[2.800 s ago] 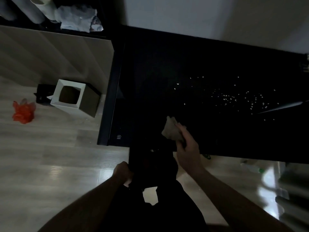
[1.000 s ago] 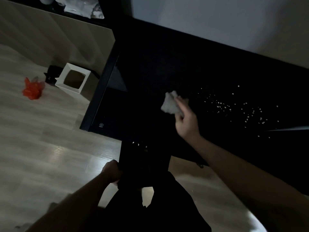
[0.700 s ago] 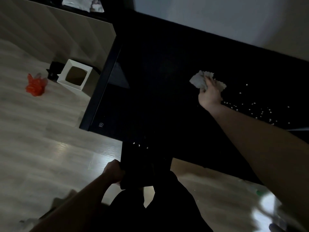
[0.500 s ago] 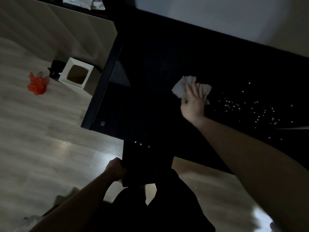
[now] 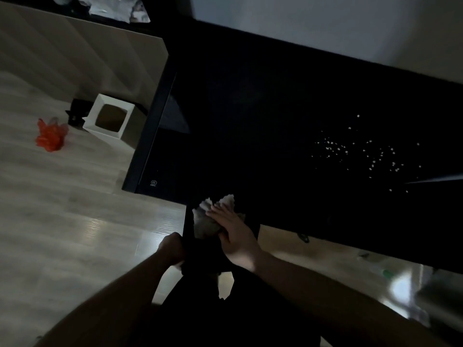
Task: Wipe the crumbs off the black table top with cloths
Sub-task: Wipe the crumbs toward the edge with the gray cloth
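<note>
The black table top (image 5: pixel 250 108) fills the upper right. Several pale crumbs (image 5: pixel 363 154) lie scattered on its right part. My right hand (image 5: pixel 235 234) presses a crumpled pale cloth (image 5: pixel 210 216) at the table's near edge, far left of the crumbs. Just below that edge my left hand (image 5: pixel 171 249) grips a black flat object (image 5: pixel 200 256) under the cloth; in the dark I cannot tell what it is.
A white open-topped square bin (image 5: pixel 110 118) stands on the wooden floor left of the table, with an orange bag (image 5: pixel 50 134) further left. A thin pale streak (image 5: pixel 436 180) crosses the table's right end. A wall runs behind the table.
My right hand went out with the cloth toward the crumbs, then drew it back across the table to the near edge. My left hand kept its hold on the black object.
</note>
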### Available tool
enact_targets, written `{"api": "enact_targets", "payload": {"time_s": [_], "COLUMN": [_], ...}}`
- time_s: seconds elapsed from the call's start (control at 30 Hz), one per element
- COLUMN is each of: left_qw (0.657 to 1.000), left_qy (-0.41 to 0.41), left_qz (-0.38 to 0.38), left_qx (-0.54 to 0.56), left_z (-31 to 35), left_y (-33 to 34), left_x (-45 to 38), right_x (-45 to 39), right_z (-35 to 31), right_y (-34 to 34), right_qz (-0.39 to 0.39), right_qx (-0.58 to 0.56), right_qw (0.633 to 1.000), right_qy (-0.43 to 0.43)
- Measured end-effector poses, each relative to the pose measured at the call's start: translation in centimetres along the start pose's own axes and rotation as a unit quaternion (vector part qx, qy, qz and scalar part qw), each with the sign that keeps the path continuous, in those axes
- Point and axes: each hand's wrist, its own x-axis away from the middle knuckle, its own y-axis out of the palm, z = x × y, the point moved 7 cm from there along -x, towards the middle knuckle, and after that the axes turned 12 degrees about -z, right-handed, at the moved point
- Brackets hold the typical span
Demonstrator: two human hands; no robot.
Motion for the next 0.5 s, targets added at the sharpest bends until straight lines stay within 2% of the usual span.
{"api": "enact_targets", "payload": {"time_s": [0.1,0.23,0.33,0.4,0.5], "left_qw": [1.000,1.000,1.000,1.000,1.000], "left_qy": [0.007,0.017,0.018,0.021,0.021], "left_qz": [-0.011,-0.013,-0.005,-0.003,-0.003], "left_qx": [-0.001,-0.006,-0.001,0.001,0.001], "left_z": [0.2,0.2,0.1,0.1,-0.1], "left_y": [0.0,0.0,-0.1,-0.1,0.0], "left_x": [0.2,0.4,0.3,0.2,-0.2], "right_x": [1.8,2.0,0.3,-1.8,-5.3], "right_z": [-0.1,1.2,2.9,4.1,5.6], "right_y": [-2.2,-9.2,-15.3,-18.0,-19.3], "right_qz": [0.023,0.144,0.227,0.244,0.231], "right_qx": [-0.048,-0.051,0.000,0.038,0.102], "right_qw": [0.999,0.988,0.972,0.966,0.960], "right_qy": [0.010,0.020,0.056,0.072,0.118]}}
